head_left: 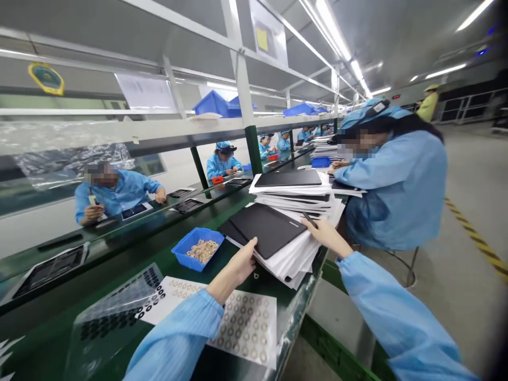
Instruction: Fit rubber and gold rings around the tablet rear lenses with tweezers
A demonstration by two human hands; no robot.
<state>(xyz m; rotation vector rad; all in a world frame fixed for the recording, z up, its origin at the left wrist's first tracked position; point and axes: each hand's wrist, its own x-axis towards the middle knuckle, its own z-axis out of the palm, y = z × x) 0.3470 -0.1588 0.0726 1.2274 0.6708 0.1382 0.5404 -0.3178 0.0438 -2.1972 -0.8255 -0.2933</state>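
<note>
My left hand [238,263] grips the near edge of a black laptop-like panel [265,227], which lies tilted on a stack of white sheets [286,264]. My right hand [323,236] is at the stack's right side, with a small black piece [310,219] at its fingertips. Behind them stands a taller pile of black panels and white sheets [289,190]. A blue bin of tan rings [197,251] sits left of my left hand. Below that hand lie a sheet of ring stickers [246,328] and a plastic sheet of black dots [119,312].
A co-worker in blue [397,185] sits close on my right, beside the green workbench [159,270]. More blue-clad workers sit across a raised shelf [119,132], with black panels in front of them. A concrete aisle [476,211] with a yellow-and-black stripe runs along the right.
</note>
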